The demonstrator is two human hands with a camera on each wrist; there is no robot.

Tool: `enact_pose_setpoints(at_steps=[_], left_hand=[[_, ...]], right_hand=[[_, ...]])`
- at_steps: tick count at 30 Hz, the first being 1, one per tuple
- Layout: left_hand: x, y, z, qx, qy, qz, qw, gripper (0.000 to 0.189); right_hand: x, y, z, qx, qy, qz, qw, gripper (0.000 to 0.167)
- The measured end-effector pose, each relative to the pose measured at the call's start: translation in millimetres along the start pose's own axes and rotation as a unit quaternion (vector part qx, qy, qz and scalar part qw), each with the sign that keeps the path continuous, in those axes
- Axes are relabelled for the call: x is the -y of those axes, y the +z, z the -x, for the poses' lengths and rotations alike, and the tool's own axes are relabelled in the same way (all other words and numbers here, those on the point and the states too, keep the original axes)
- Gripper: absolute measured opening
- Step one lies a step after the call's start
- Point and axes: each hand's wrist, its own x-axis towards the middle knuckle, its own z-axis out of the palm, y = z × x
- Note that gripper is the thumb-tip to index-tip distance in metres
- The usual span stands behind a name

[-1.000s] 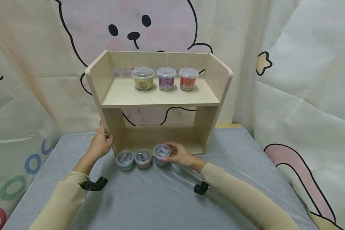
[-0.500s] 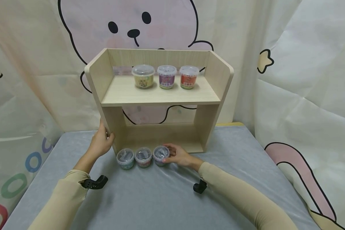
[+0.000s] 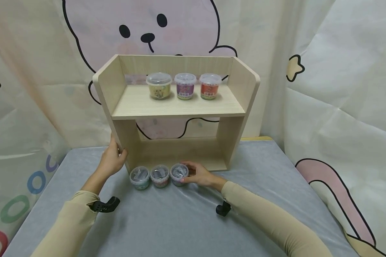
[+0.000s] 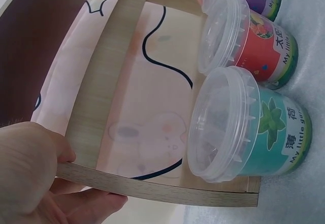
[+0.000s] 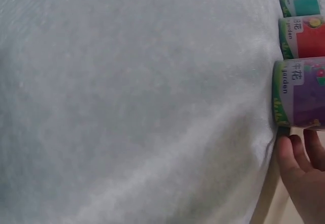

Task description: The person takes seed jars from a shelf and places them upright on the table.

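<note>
My left hand (image 3: 112, 160) grips the left side panel (image 4: 162, 189) of a pale wooden shelf (image 3: 132, 107), thumb inside and fingers outside in the left wrist view. With thumb and fingers, my right hand (image 3: 199, 175) holds the right side of a clear-lidded cup with a purple label (image 5: 304, 92). That cup stands on the cloth before the shelf, at the right end of a close row. Beside it is a red-labelled cup (image 4: 259, 51), then a teal-labelled cup (image 4: 277, 127) nearest my left hand. All three are upright.
On the upper shelf stand a yellow cup (image 3: 159, 89), a purple cup (image 3: 184, 89) and a red cup (image 3: 209, 89). A grey-blue cloth (image 3: 167, 221) covers the table. Printed curtains (image 3: 334, 89) hang behind and at both sides.
My right hand has slid the purple-labelled cup slightly left, narrowing its gap to the red-labelled cup. My left hand keeps its grip on the shelf panel.
</note>
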Motion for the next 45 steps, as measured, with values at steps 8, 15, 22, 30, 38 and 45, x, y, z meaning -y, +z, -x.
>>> enact_pose_setpoints(at_steps=[8, 15, 22, 30, 38, 45], left_hand=[[-1.7, -1.7, 1.7, 0.008, -0.006, 0.001, 1.0000, 0.074], [-0.6, -0.4, 0.9, 0.012, -0.002, 0.004, 0.9999, 0.075], [1.4, 2.7, -0.1, 0.013, 0.000, 0.010, 0.9999, 0.075], [0.4, -0.1, 1.1, 0.015, -0.002, 0.012, 0.9998, 0.076], [-0.1, -1.3, 0.1, 0.005, 0.006, 0.007, 0.9999, 0.074], [0.5, 0.1, 2.1, 0.012, -0.003, 0.007, 0.9999, 0.075]], right_hand=[[19, -5, 9.0, -0.015, 0.043, 0.044, 0.9980, 0.059], [32, -14, 15.0, -0.032, 0.052, 0.035, 0.9975, 0.055], [43, -24, 19.9, -0.037, 0.035, 0.035, 0.9981, 0.056], [67, -38, 30.2, -0.041, 0.003, 0.049, 0.9980, 0.053], [99, -49, 40.9, -0.044, -0.029, 0.050, 0.9974, 0.053], [120, -57, 50.9, -0.039, -0.057, 0.060, 0.9958, 0.051]])
